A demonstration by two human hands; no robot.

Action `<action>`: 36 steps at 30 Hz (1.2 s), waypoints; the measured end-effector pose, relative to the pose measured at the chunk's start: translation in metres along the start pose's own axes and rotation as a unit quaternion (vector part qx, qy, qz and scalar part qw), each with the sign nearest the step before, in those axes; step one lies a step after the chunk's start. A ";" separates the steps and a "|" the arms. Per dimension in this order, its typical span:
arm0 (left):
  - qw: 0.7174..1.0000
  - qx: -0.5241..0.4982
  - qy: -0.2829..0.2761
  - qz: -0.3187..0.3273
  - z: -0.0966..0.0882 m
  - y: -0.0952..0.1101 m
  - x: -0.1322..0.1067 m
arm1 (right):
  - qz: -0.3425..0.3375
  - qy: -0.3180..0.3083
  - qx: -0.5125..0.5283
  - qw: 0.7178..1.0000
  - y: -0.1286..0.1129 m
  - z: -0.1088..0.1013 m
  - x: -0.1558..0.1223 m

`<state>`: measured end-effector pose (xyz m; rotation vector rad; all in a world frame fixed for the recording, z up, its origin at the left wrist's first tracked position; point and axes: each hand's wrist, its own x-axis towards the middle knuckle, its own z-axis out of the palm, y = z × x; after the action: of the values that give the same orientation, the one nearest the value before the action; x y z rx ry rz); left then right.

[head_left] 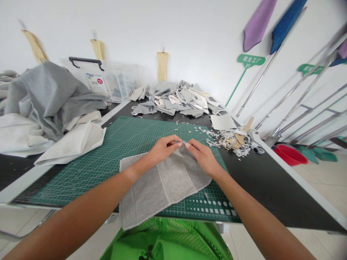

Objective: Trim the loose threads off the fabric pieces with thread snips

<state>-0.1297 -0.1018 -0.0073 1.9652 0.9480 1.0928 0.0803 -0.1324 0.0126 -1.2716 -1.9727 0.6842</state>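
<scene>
**Pinch Close, Support the Hanging Corner**

You have the gray pieced cloth panel (176,177) spread over the front of the green cutting mat (94,159), its near-left corner hanging past the table edge above your green garment (168,242). Your left hand (166,148) and right hand (202,156) meet at the panel's far edge, each pinching it between thumb and fingers, the fingertips almost touching. A small pale-blue glint (184,142) shows between them; whether it is a tool or part of the cloth, you cannot tell from this view.

For fine work at that edge, pinch right beside the spot and leave only a short span of fabric between your two grips, so it lies taut without stretching. Match the pull on both sides; uneven tension would likely skew the pale seam lines. The overhanging corner may drag on the rest, so more of the panel on the mat should help. Mind the loose clippings (214,134) beyond your right hand, which could cling to the weave, and rest your forearms lightly so the panel doesn't shift.
</scene>
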 end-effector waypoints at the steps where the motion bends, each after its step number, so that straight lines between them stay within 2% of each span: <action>1: 1.000 0.000 -0.001 0.000 0.000 0.000 0.000 | -0.001 -0.001 0.001 1.000 0.000 0.000 0.000; 13: 1.000 -0.001 -0.008 -0.006 0.000 0.001 -0.001 | -0.004 -0.012 -0.011 1.000 0.001 0.001 0.000; 36: 1.000 -0.001 -0.019 -0.008 0.003 -0.010 0.000 | -0.013 -0.009 -0.029 0.999 0.000 0.004 -0.001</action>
<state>-0.1294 -0.0973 -0.0163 1.9666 0.9396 1.0437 0.0773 -0.1331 0.0096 -1.2756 -2.0333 0.6312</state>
